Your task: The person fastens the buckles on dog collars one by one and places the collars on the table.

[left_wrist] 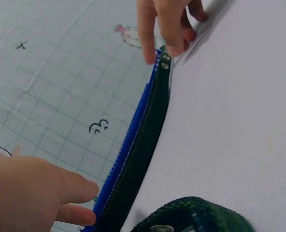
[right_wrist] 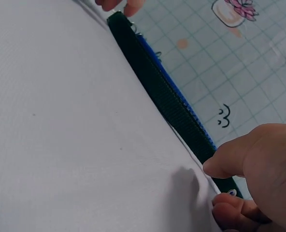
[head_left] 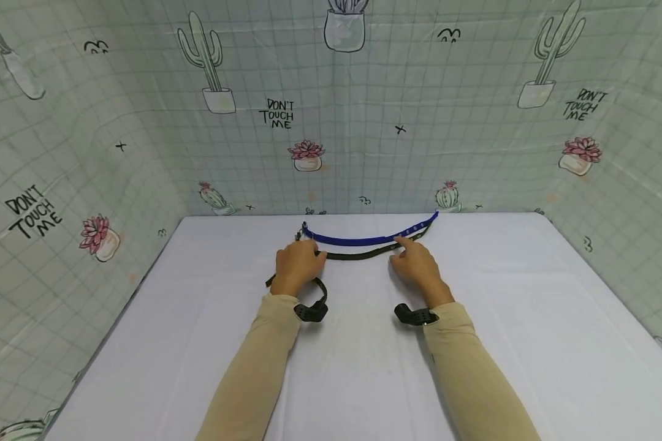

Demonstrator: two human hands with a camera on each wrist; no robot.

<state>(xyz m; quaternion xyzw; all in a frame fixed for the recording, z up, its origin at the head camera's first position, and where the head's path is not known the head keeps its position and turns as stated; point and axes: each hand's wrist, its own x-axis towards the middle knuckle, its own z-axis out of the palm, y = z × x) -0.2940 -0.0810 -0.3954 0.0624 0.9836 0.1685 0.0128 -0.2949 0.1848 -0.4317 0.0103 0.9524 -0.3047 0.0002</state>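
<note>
Cactus-print cloth (head_left: 353, 98) rose around white tabletop (head_left: 358, 367); your left hand (head_left: 300, 264) and right hand (head_left: 419, 268) touched blue-and-dark-green strap (head_left: 358, 242), whether grasping, views could not tell.

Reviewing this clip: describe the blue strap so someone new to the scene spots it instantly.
In the head view, find the white table and look toward its far edge. There, across the gap between the left hand and right hand, the blue strap runs in a shallow curve. Its bright blue sets it apart from the dark strap on its near side.
</note>
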